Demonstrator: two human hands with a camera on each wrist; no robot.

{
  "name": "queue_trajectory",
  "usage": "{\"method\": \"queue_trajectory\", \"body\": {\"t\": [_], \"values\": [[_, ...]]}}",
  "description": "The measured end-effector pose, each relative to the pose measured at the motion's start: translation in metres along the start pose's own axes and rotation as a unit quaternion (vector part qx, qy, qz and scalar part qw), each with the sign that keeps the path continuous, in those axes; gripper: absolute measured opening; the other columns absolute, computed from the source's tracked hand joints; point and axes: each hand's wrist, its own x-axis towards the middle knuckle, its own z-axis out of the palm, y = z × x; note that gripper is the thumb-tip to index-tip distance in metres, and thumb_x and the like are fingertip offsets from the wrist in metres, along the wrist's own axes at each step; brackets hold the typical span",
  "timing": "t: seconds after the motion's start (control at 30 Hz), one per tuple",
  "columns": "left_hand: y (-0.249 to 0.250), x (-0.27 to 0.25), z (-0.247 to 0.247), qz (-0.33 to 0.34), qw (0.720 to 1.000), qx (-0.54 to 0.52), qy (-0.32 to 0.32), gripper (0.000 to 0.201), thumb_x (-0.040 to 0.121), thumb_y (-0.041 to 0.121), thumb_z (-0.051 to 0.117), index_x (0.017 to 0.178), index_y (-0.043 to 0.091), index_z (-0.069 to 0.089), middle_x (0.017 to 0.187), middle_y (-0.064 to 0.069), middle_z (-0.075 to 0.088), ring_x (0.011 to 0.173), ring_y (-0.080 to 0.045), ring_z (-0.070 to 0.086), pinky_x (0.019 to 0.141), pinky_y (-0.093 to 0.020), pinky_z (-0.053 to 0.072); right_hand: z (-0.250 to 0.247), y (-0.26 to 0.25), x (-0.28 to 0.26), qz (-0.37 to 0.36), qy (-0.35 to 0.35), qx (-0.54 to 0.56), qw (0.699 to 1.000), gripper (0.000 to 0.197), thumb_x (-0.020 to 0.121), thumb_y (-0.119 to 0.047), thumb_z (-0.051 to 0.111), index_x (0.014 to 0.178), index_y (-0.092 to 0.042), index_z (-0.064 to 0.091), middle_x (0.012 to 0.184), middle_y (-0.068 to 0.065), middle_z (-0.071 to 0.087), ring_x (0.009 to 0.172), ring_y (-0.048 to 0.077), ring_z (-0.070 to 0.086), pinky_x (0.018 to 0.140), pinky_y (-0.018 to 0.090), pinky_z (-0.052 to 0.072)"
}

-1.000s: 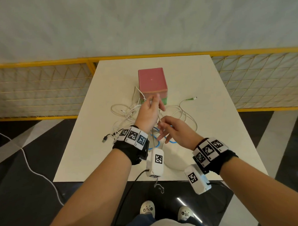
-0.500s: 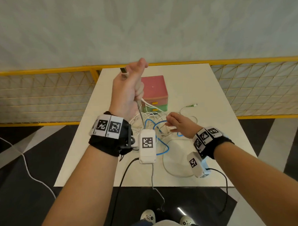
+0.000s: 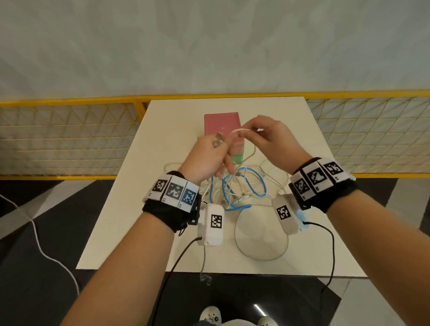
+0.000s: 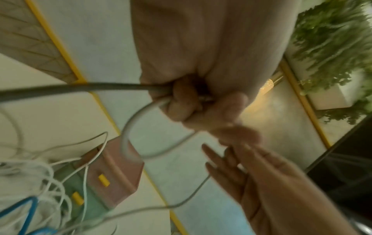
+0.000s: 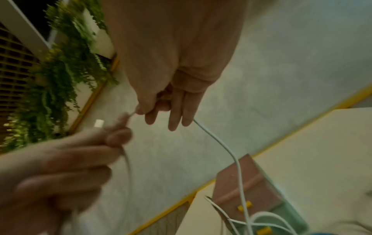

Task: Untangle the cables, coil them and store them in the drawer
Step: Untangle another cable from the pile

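Both hands are raised above the table [image 3: 159,130] in front of the pink and green drawer box [image 3: 221,123]. My left hand [image 3: 215,153] grips one end of a white cable [image 3: 238,131]; its metal plug [image 3: 217,141] sticks out above the fingers. My right hand [image 3: 253,133] pinches the same cable a short way along, so a small arc spans between the hands. In the left wrist view the fingers [image 4: 181,101] curl round that cable. The right wrist view shows thumb and forefinger [image 5: 150,108] pinching it, and the cable [image 5: 231,152] drops to the tangle.
A tangle of white cables [image 3: 210,187] and a blue cable [image 3: 245,186] lies on the table under my wrists. A wide white loop [image 3: 260,237] reaches toward the near edge. Yellow mesh railing [image 3: 62,139] runs behind the table. A loose cord [image 3: 41,247] lies on the floor left.
My left hand came down from its high raised position with the plug end. My right hand left the tangle, rose to meet it and pinched the white cable.
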Motion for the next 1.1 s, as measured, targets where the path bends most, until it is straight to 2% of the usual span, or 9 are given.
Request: {"method": "queue_trajectory", "body": {"t": [0.17, 0.27, 0.4, 0.47, 0.57, 0.67, 0.83, 1.0, 1.1], "values": [[0.018, 0.006, -0.021, 0.087, 0.97, -0.097, 0.207, 0.03, 0.1, 0.032, 0.051, 0.076, 0.014, 0.054, 0.051, 0.001, 0.055, 0.036, -0.013, 0.047, 0.034, -0.019, 0.032, 0.009, 0.036, -0.023, 0.089, -0.101, 0.011, 0.991, 0.024, 0.099, -0.026, 0.047, 0.096, -0.013, 0.067, 0.094, 0.007, 0.067, 0.092, 0.022, 0.061, 0.089, 0.038, 0.049], [0.015, 0.008, -0.03, 0.065, 0.964, -0.081, 0.243, 0.022, 0.103, 0.028, 0.046, 0.096, 0.012, 0.06, 0.049, -0.003, 0.061, 0.028, -0.01, 0.043, 0.034, -0.021, 0.033, 0.01, 0.04, -0.026, 0.105, -0.111, -0.018, 0.988, 0.025, 0.099, -0.025, 0.046, 0.092, -0.013, 0.067, 0.091, -0.002, 0.063, 0.087, 0.018, 0.058, 0.09, 0.04, 0.047], [0.014, 0.008, -0.019, 0.078, 0.983, 0.04, 0.158, 0.043, 0.104, 0.027, 0.043, 0.147, 0.028, 0.036, 0.066, -0.011, 0.069, 0.03, -0.001, 0.046, 0.037, -0.013, 0.035, 0.007, 0.023, -0.015, 0.05, -0.132, -0.077, 0.987, 0.023, 0.098, -0.023, 0.048, 0.094, -0.017, 0.07, 0.083, -0.007, 0.057, 0.075, 0.009, 0.051, 0.074, 0.022, 0.037], [0.014, 0.01, -0.007, 0.075, 0.988, 0.125, 0.057, 0.04, 0.103, 0.031, 0.044, 0.142, 0.024, 0.043, 0.067, -0.011, 0.07, 0.03, 0.002, 0.047, 0.038, -0.009, 0.034, 0.007, 0.014, -0.008, -0.003, -0.135, -0.1, 0.986, 0.022, 0.097, -0.017, 0.049, 0.095, -0.01, 0.07, 0.074, -0.009, 0.051, 0.069, 0.007, 0.048, 0.067, 0.015, 0.035], [0.007, 0.014, -0.001, 0.027, 0.986, 0.161, -0.045, 0.034, 0.102, 0.039, 0.043, 0.1, 0.01, 0.06, 0.054, -0.003, 0.064, 0.027, -0.003, 0.044, 0.038, -0.017, 0.035, 0.003, 0.005, 0.002, -0.06, -0.104, -0.101, 0.988, 0.017, 0.095, -0.009, 0.05, 0.091, 0.0, 0.065, 0.077, -0.002, 0.046, 0.071, 0.015, 0.047, 0.07, 0.017, 0.039], [0.013, 0.015, -0.006, 0.052, 0.987, 0.149, 0.023, 0.038, 0.101, 0.041, 0.046, 0.077, 0.013, 0.057, 0.043, 0.001, 0.052, 0.028, -0.004, 0.04, 0.039, -0.017, 0.034, 0.001, 0.011, 0.003, -0.046, -0.098, -0.065, 0.992, 0.02, 0.098, -0.013, 0.046, 0.091, -0.005, 0.063, 0.083, 0.0, 0.051, 0.077, 0.014, 0.048, 0.075, 0.014, 0.039], [0.025, 0.024, -0.028, 0.1, 0.968, 0.045, 0.224, 0.046, 0.101, 0.042, 0.045, 0.063, 0.017, 0.051, 0.04, 0.001, 0.048, 0.03, -0.007, 0.042, 0.045, -0.021, 0.036, 0.01, 0.038, -0.003, 0.086, -0.141, -0.024, 0.986, 0.027, 0.101, -0.02, 0.039, 0.083, -0.01, 0.056, 0.077, 0.007, 0.055, 0.072, 0.02, 0.05, 0.074, 0.043, 0.046], [0.012, 0.026, -0.025, 0.06, 0.98, 0.121, 0.147, 0.028, 0.103, 0.024, 0.044, 0.129, 0.021, 0.053, 0.067, -0.001, 0.056, 0.03, -0.003, 0.047, 0.035, -0.017, 0.038, 0.009, 0.029, 0.008, 0.073, -0.149, -0.06, 0.984, 0.025, 0.1, -0.02, 0.041, 0.087, -0.014, 0.062, 0.089, 0.014, 0.063, 0.084, 0.03, 0.061, 0.084, 0.05, 0.051], [0.003, 0.026, -0.006, 0.039, 0.983, 0.181, 0.012, 0.033, 0.102, 0.036, 0.045, 0.129, 0.017, 0.051, 0.06, -0.003, 0.06, 0.031, -0.007, 0.048, 0.036, -0.019, 0.04, 0.006, 0.011, 0.016, 0.022, -0.155, -0.075, 0.985, 0.025, 0.099, -0.017, 0.044, 0.094, -0.004, 0.064, 0.089, 0.014, 0.06, 0.087, 0.033, 0.061, 0.082, 0.05, 0.052]]}}
